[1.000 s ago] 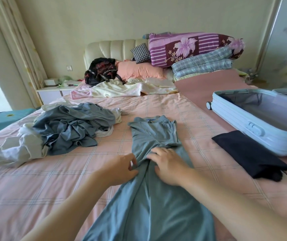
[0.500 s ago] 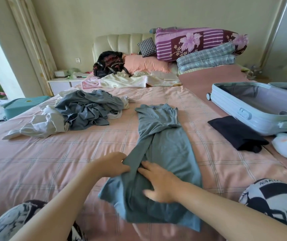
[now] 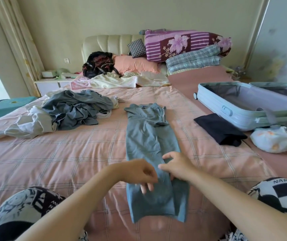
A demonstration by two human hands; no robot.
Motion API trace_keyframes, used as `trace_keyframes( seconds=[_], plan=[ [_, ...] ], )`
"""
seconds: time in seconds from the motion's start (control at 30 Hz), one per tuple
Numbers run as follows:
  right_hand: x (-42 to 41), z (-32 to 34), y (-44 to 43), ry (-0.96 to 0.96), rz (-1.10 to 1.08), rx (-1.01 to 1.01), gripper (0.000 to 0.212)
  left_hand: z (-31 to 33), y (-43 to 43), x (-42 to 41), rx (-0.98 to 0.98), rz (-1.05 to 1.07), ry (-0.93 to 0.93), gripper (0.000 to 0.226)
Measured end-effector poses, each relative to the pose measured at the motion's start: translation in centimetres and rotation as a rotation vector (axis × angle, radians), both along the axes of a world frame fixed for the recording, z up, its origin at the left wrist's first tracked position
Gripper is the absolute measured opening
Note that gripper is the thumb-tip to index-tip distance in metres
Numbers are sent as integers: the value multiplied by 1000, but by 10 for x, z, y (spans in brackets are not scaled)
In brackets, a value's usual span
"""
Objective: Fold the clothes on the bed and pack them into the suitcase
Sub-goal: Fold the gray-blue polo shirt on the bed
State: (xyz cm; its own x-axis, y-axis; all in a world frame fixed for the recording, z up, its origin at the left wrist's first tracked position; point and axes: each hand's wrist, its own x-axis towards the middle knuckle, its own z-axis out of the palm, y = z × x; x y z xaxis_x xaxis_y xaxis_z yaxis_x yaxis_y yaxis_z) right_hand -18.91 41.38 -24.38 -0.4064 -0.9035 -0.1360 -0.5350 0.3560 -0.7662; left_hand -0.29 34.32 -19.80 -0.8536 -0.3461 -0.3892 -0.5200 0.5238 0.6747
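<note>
Straight ahead on the pink checked bed (image 3: 69, 153), the blue-grey garment (image 3: 149, 136) lies folded into a narrow strip, its long axis running near to far. My left hand (image 3: 139, 173) hovers over its near part, fingers loosely bent, holding nothing. My right hand (image 3: 175, 166) rests on the cloth, fingers bent; grip unclear. The near hem lies nearer me than both hands, so I judge it folds away from me. The open suitcase (image 3: 226, 110) sits far right.
</note>
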Motion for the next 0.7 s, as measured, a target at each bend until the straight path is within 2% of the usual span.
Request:
trace_keyframes(
  seconds=[0.1,0.13,0.17,0.23,0.3,0.37,0.43,0.5,0.57,0.7],
  plan=[
    [3,2,3,86,27,-69,25,-9,-28,-1,-494,324,318,14],
    [2,2,5,110,37,-69,20,-14,-35,0,-631,351,362,18],
    [1,4,6,144,68,-35,18,-19,-40,0,-723,328,328,32],
    [0,7,7,233,177,96,16,-27,-46,3,-726,208,119,66],
    [-2,16,4,323,278,193,15,-30,-49,3,-703,107,-59,76],
    [-6,31,-8,380,310,195,15,-24,-59,-1,-745,79,-105,69],
    [-14,41,-28,392,247,100,21,-13,-72,-8,-786,86,-93,51],
    [-25,45,-52,457,167,-3,16,-4,-88,-17,-749,136,-6,31],
    [-36,46,-74,548,128,-62,9,-3,-105,-27,-749,203,81,21],
    [-53,41,-120,728,157,-75,33,-15,-139,-46,-815,242,69,40]
  ],
)
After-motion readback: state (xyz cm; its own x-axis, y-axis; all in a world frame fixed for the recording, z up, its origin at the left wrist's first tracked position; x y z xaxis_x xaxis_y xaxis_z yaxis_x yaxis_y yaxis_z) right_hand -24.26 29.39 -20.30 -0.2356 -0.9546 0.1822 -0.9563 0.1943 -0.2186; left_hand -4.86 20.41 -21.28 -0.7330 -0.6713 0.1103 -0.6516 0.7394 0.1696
